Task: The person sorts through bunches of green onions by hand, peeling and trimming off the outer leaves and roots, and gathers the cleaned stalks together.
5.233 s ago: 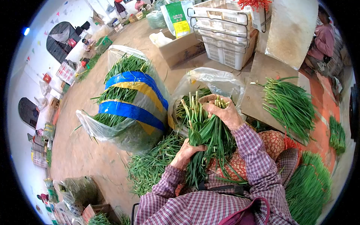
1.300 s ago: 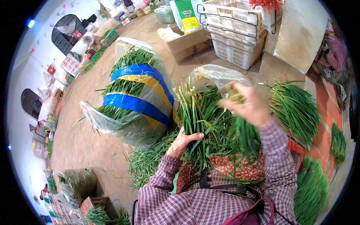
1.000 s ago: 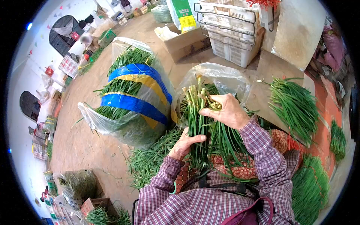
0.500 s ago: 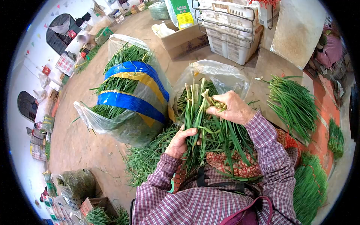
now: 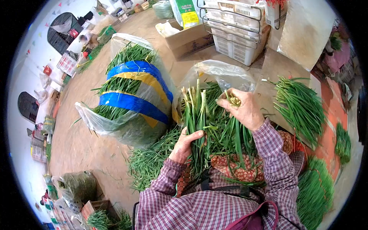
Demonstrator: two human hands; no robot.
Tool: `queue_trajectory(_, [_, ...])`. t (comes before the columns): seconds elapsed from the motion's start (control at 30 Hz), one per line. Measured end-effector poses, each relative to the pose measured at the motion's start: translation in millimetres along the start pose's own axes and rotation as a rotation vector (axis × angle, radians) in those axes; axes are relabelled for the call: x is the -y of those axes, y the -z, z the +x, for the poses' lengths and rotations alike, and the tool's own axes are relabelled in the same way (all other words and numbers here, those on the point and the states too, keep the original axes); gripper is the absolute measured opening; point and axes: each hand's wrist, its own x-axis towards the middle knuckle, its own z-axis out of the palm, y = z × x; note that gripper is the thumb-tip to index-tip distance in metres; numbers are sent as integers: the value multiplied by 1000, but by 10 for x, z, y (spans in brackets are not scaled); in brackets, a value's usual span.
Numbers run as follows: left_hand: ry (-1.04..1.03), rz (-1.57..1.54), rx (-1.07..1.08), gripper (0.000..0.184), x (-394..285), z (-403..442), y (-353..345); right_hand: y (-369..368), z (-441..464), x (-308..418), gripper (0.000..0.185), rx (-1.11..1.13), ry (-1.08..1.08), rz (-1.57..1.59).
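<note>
My left hand (image 5: 187, 145) is closed round an upright bunch of long green stalks (image 5: 196, 115), leafy like scallions or garlic greens, with their pale root ends pointing up. To its right, my right hand (image 5: 243, 108) grips a second bunch of green stalks (image 5: 240, 140). The pale ends of that bunch gather at the fingers and its leaves hang down. The two hands are apart. Behind them, an open clear plastic bag (image 5: 230, 73) holds more greens. Loose green leaves (image 5: 153, 163) lie heaped beside my left forearm, and a red patterned cloth (image 5: 230, 166) covers my lap.
A big bag with blue and yellow bands (image 5: 134, 103), stuffed with greens, lies on the left. Bunched greens (image 5: 299, 107) rest on a board at right, with a green bundle (image 5: 316, 191) below. Stacked white crates (image 5: 234, 42) and a cardboard box (image 5: 188, 42) stand behind.
My right hand has moved right and slightly down, away from the left-hand bunch, carrying its own stalks. My left hand keeps its grip, and its bunch has shifted slightly.
</note>
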Motion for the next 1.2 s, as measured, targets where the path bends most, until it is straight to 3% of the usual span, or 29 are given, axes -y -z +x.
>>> queue_trajectory(0.07, [-24, 53, -27, 31, 13, -7, -85, -71, -4, 88, 36, 39, -63, 146])
queue_trajectory(0.2, [-64, 64, -86, 35, 90, -18, -182, -217, 36, 157, 39, -1, 44, -58])
queue_trajectory(0.23, [-11, 89, -34, 45, 92, -22, -120, -227, 38, 129, 37, 15, 45, -32])
queue_trajectory(0.3, [10, -40, -13, 45, 55, -30, -94, -242, 32, 80, 36, 35, 46, -6])
queue_trajectory(0.37, [42, -169, -9, 50, 28, -18, -66, -241, 5, 43, 32, 76, -60, 320])
queue_trajectory(0.4, [47, -171, -28, 54, 6, -1, -64, -223, -7, 44, 32, 77, -61, 318])
queue_trajectory(0.67, [-131, 206, -26, 54, -166, 187, -311, -285, -68, 40, 30, 151, -118, 370])
queue_trajectory(0.87, [-96, -58, -163, 29, -155, 338, -124, -196, -132, 13, 25, 51, -78, 301])
queue_trajectory(0.97, [-175, -34, -220, 29, -228, 366, 38, -12, -143, -215, 31, 12, -186, 344])
queue_trajectory(1.03, [-203, -8, -200, 27, -344, 365, 216, 251, -136, -312, 31, -160, -281, 433])
queue_trajectory(1.1, [-295, 43, -181, 24, -433, 380, 371, 642, -87, -500, 35, -287, -224, 401])
queue_trajectory(1.2, [-249, 167, -241, 29, -535, 279, 365, 935, -114, -295, 40, -396, -140, 273])
